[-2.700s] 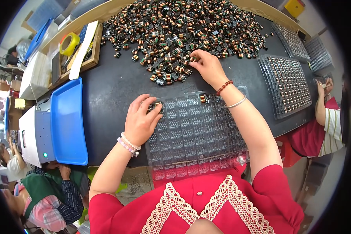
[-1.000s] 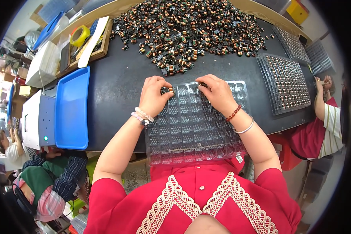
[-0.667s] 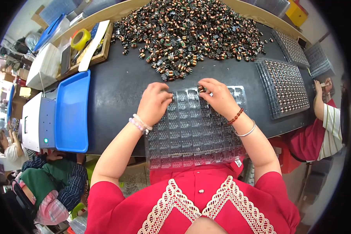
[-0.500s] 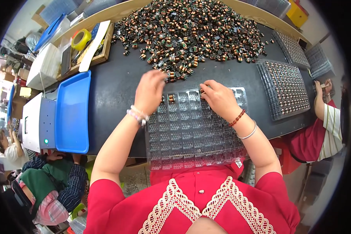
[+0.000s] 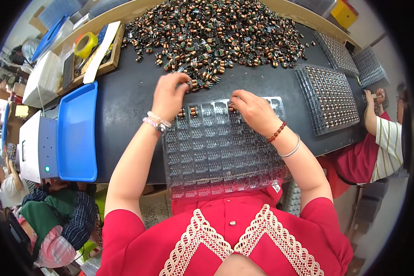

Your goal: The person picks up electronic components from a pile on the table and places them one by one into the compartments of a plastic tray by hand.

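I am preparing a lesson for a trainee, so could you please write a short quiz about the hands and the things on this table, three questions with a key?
1. Choose one. Where is the left hand?
a) in the blue tray
b) at the near edge of the pile of coils
c) on the white machine

2. True or false: the fingers of the right hand are at a coil in the far row of the clear tray in front of the person.

3. Short answer: what colour is the roll of tape at the wooden box?

Key: 1. b; 2. true; 3. yellow.
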Available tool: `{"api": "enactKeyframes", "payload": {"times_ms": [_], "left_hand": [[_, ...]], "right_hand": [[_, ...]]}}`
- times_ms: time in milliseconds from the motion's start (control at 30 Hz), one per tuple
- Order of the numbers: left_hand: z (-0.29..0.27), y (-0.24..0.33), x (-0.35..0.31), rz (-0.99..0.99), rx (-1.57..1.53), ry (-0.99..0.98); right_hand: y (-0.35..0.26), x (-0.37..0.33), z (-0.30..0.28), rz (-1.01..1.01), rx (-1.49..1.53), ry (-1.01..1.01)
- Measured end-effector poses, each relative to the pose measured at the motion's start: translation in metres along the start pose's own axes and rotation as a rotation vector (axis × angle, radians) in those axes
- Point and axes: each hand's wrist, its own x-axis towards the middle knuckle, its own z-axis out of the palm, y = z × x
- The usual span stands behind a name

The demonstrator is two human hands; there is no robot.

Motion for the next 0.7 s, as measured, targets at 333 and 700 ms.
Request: {"api": "enactKeyframes", "payload": {"times_ms": [333, 700], "left_hand": [[0.004, 0.044, -0.016, 0.000, 0.031, -0.378], [0.017, 0.047, -0.024, 0.213, 0.390, -0.262]], "right_hand": [[-0.003, -0.010, 0.005, 0.122, -0.005, 0.049], [0.009, -0.029, 0.001, 0.132, 0.007, 0.106]]}}
